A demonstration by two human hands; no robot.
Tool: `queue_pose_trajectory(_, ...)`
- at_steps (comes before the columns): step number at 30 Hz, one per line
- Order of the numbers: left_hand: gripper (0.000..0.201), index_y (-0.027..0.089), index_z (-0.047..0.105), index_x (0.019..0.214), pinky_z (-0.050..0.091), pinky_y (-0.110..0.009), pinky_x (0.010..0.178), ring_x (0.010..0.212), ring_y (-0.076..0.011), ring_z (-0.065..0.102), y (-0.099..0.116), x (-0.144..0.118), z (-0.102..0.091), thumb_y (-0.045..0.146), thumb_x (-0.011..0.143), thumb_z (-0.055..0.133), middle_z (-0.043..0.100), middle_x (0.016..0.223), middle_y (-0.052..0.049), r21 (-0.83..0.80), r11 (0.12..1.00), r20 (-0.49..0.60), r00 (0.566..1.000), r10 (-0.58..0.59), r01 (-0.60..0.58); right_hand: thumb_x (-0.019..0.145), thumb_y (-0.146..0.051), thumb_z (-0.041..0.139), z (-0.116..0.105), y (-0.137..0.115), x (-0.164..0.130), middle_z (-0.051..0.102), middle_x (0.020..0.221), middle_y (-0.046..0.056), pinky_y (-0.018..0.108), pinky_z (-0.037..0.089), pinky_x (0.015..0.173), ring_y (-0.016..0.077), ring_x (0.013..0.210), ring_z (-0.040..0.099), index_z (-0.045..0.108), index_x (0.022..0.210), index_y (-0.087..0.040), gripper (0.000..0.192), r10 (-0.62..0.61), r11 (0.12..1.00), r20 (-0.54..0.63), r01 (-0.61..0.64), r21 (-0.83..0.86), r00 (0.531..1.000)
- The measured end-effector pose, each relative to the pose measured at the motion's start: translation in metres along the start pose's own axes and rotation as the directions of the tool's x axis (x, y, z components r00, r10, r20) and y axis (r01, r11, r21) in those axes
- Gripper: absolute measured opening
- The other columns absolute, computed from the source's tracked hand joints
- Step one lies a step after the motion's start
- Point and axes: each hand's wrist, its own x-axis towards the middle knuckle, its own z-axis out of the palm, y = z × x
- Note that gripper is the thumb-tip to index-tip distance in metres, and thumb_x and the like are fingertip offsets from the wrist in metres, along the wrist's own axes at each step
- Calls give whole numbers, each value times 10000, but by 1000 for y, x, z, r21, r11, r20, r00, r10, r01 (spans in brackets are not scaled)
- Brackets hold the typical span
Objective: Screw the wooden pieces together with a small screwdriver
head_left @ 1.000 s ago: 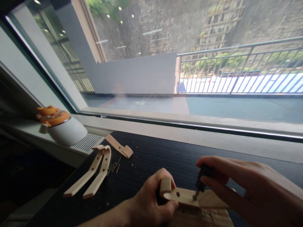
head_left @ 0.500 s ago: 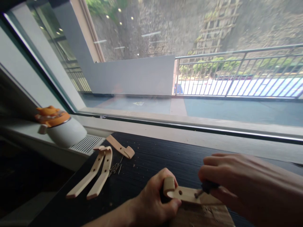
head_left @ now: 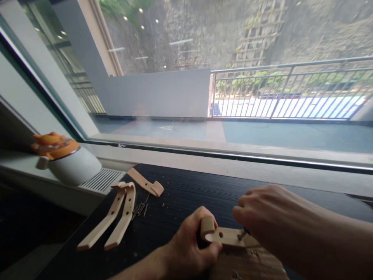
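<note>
My left hand point(head_left: 190, 243) is closed around the curled end of a pale wooden hook point(head_left: 229, 236), which has a hole near the curl. The hook lies on a rough wooden block point(head_left: 247, 264) at the front of the table. My right hand point(head_left: 268, 212) is closed over a screwdriver point(head_left: 244, 234); only part of its shaft shows, and the palm covers the handle. Its tip meets the hook at a second spot, right of the open hole. Whether a screw sits under the tip cannot be made out.
Two similar wooden hooks point(head_left: 124, 221) lie side by side on the black table point(head_left: 180, 194), left of my hands. Behind them is another hook point(head_left: 145, 182), with several loose screws point(head_left: 140, 210) beside it. A white pot with an orange lid point(head_left: 72, 165) stands on the windowsill.
My right hand has turned and shifted left, and now hides the dark screwdriver handle that showed before. My left hand keeps its grip on the hook. The view has moved slightly.
</note>
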Motion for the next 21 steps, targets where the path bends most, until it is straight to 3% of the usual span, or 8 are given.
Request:
queue_pose_trajectory(6, 233, 188, 456, 864, 369, -213, 627, 681, -100, 396, -1, 0, 1, 85, 703, 589, 443, 783, 30, 1, 1000, 1, 1000, 13, -13, 668, -26, 696, -25, -18, -1, 701, 711, 73, 296, 351, 539, 219, 649, 652, 713, 729, -159, 147, 205, 961, 175, -164, -221, 963)
queue_pose_trajectory(9, 221, 187, 457, 861, 364, -210, 622, 673, -98, 384, -1, -1, 1, 83, 712, 583, 430, 767, 36, 8, 1000, 1, 1000, 8, -8, 657, -14, 721, -33, -27, 2, 726, 793, 92, 299, 380, 553, 252, 728, 681, 732, 804, -154, 203, 256, 947, 209, -201, -251, 944)
queue_pose_trajectory(13, 214, 188, 457, 868, 364, -214, 633, 678, -100, 383, -3, -2, 0, 91, 725, 584, 427, 766, 36, 10, 1000, 4, 1000, 21, -21, 661, -7, 716, -38, -34, 2, 724, 890, 88, 282, 405, 538, 210, 719, 673, 715, 839, -177, 247, 215, 955, 107, -186, -232, 971)
queue_pose_trajectory(16, 208, 190, 452, 870, 368, -220, 641, 684, -103, 389, -5, -2, 0, 98, 735, 582, 434, 770, 34, -1, 1000, 13, 1000, 23, -23, 710, -11, 670, -37, -34, 3, 712, 847, 63, 277, 410, 541, 174, 664, 646, 687, 776, -202, 203, 151, 961, 48, -136, -240, 987)
queue_pose_trajectory(21, 207, 190, 454, 874, 370, -219, 636, 683, -104, 399, -4, -1, 1, 94, 736, 574, 443, 771, 33, -12, 1000, 14, 1000, 10, -10, 666, 24, 682, -43, -33, 13, 728, 933, 100, 276, 381, 478, 189, 674, 650, 716, 819, -171, 250, 136, 963, 286, -58, -263, 948)
